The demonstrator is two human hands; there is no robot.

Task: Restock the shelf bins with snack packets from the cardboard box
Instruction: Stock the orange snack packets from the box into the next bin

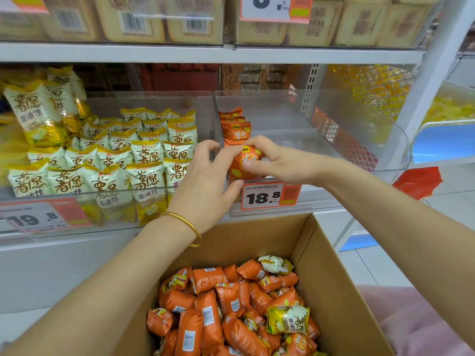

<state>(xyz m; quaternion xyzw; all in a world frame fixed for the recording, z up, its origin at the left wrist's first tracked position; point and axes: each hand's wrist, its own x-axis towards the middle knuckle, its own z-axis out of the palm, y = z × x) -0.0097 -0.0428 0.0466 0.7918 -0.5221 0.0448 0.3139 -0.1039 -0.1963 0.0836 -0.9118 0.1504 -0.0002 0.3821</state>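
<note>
As left hand (203, 176) and right hand (280, 163) pinch a packet (250, 154), the bin front (318, 199) seemingly touches it.

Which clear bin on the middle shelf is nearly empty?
The right bin, above the 18.8 price tag: few orange packets along its left wall. The left bin is packed.

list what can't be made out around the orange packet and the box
Head view:
- orange packet: edges covered by the left hand and right hand.
- cardboard box: near side cut off by the bottom edge; depth of packets hidden by the top layer.
- 18.8 price tag: small print too small.
- top-shelf packs: blurred, cut off by the top edge.
</note>
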